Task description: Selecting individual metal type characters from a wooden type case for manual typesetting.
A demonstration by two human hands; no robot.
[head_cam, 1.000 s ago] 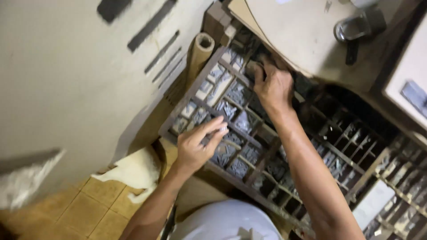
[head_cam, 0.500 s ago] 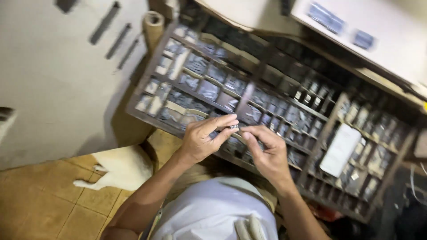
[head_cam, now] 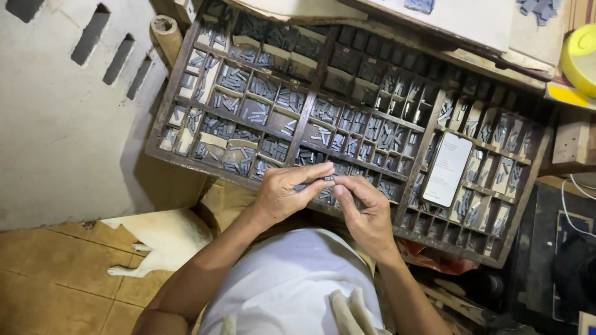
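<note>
My left hand (head_cam: 287,192) and my right hand (head_cam: 364,211) meet over the near edge of a dark wooden type case (head_cam: 167,152). Together they pinch a small row of grey metal type pieces (head_cam: 325,179) between fingertips and thumbs. The case is split into many small compartments, most holding several grey metal type sorts (head_cam: 278,99). A smartphone (head_cam: 447,169) with a lit pale screen lies on the compartments to the right of my hands.
A light-coloured animal (head_cam: 162,237) lies on the tiled floor by my left forearm. A cardboard tube (head_cam: 165,30) leans at the case's far left corner against a pale wall with slots. A yellow round object (head_cam: 580,57) sits at upper right.
My right hand has come back from the far compartments to join the left over the near edge. The view has swung right, bringing the phone and the case's right side in.
</note>
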